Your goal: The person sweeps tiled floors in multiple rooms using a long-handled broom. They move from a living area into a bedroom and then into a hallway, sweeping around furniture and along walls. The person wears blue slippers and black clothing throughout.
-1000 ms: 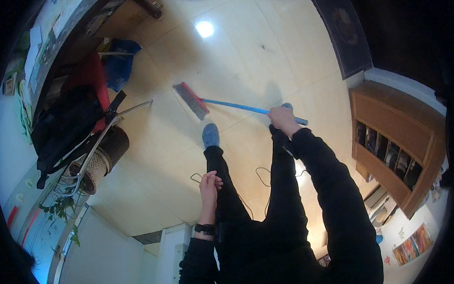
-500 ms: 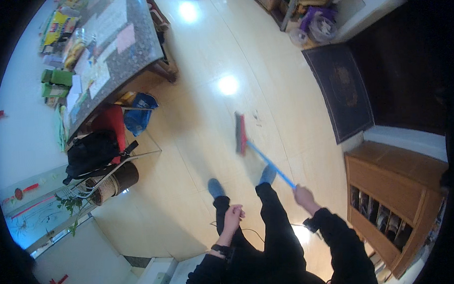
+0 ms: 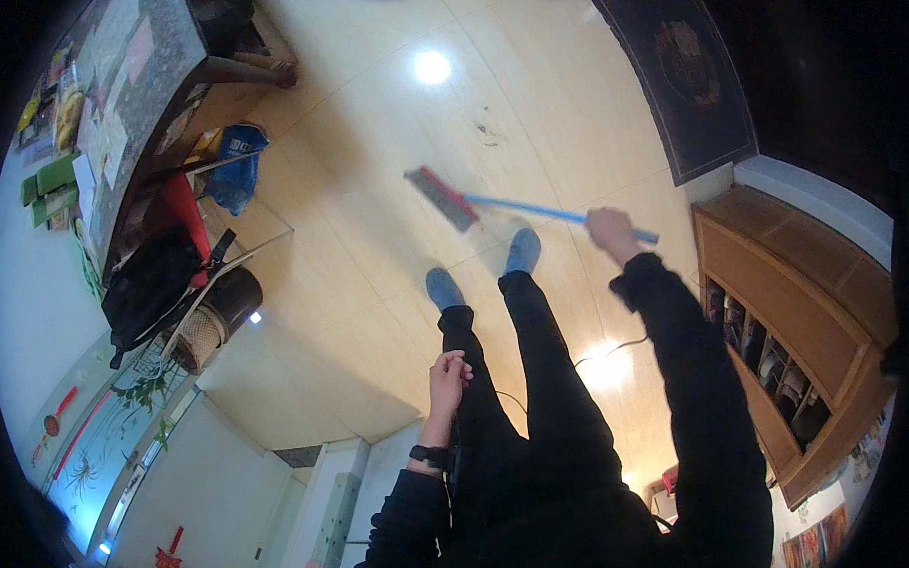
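Observation:
My right hand [image 3: 614, 234] is closed around the blue handle of a broom [image 3: 532, 209], close to the handle's grey end. The broom's red head with grey bristles [image 3: 442, 200] lies slanted on the floor, ahead of my feet. A small scatter of dark debris [image 3: 485, 133] lies beyond the head, apart from the bristles. In front of my left thigh hangs my left hand [image 3: 448, 376], fingers curled in, with nothing visible in them.
To the left stand a cluttered stone-topped table [image 3: 181, 43], a red chair with a black bag [image 3: 154, 284], a blue bag [image 3: 236, 169] and a dark bin [image 3: 237, 302]. A dark mat [image 3: 683, 76] and a wooden cabinet [image 3: 774, 273] are right. A thin cable [image 3: 617, 345] crosses behind my legs.
The broom head has swung left and turned slantwise, away from the debris. My right hand has risen outward, bringing the handle nearly level across the picture. My view has shifted too.

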A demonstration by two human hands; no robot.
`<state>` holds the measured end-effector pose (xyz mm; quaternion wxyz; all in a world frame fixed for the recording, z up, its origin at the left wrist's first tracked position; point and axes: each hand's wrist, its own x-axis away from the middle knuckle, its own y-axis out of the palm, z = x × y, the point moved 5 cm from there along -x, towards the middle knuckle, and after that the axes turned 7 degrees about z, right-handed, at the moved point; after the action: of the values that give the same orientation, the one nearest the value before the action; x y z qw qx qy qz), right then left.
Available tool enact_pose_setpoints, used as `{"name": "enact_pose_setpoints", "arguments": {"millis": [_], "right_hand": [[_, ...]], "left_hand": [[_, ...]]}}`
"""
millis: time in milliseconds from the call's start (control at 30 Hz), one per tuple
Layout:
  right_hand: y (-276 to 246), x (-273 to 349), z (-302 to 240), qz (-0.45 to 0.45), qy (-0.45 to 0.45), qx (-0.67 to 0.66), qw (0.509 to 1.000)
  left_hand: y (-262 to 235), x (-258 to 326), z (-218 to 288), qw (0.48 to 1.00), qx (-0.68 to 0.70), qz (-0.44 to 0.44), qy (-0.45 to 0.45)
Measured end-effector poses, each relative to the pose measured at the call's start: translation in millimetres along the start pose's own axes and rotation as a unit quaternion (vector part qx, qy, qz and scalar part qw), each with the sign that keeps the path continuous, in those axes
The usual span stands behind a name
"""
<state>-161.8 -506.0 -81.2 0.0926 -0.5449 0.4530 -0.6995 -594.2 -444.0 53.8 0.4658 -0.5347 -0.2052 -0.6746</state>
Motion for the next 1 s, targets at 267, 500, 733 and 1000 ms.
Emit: {"name": "enact_pose_setpoints", "arguments": {"millis": [267,500,733,1000], "right_hand": [[-133.2,-25.4,102.9,0.047,0.076,0.052,0.995],[-172.7,23.7,157.1,0.133,0.084,0.037,0.987],[-160.8,-29.0,175.5,0.206,0.135,0.127,0.961],[-28.8,1.4,39.5,0.022,0.125,-0.034,0.991]], "left_hand": [[43.5,1.0,22.6,0.999,0.007,-0.025,0.022],[58.0,0.9,41.0,0.997,0.063,-0.042,0.02],[57.5,-6.2,34.4,0.999,0.021,-0.024,-0.007],[53.2,-2.5,27.6,0.999,0.006,-0.036,0.01]]}}
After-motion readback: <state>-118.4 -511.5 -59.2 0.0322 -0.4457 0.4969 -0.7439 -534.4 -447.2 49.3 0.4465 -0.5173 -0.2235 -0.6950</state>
